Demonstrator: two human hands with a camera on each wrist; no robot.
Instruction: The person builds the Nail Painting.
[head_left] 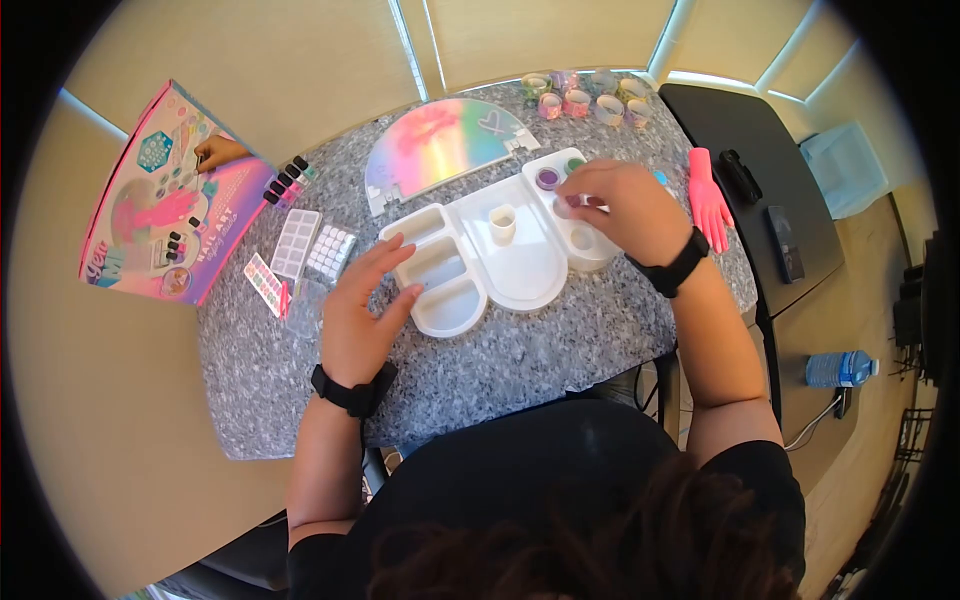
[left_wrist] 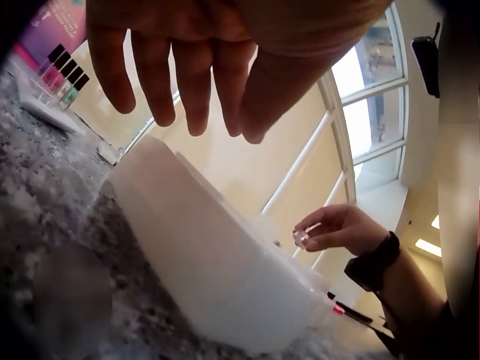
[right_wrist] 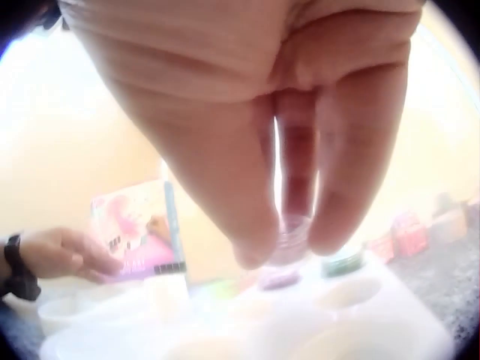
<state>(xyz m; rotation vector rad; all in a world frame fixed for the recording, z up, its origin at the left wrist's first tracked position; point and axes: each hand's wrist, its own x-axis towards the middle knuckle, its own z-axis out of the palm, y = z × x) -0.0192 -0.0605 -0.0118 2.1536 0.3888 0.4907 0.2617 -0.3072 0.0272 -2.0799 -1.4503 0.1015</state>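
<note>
Small jar was clamped between the fingertips and thumb of the right hand, over the right part of the white tray. From my distant place, I saw that this jar was clear and a little pinkish; I could not read any label on it. Two other jars, one purple and one green, sat in round holes near it. Left hand had its fingers apart and relaxed, holding nothing, beside the three long compartments on the left. One white cup stood in the middle of the tray. On the box I could read "NAIL ART". Next to it I counted four polish bottles with black caps. Behind the tray lay one rainbow panel, and on the right, one pink model hand.
</note>
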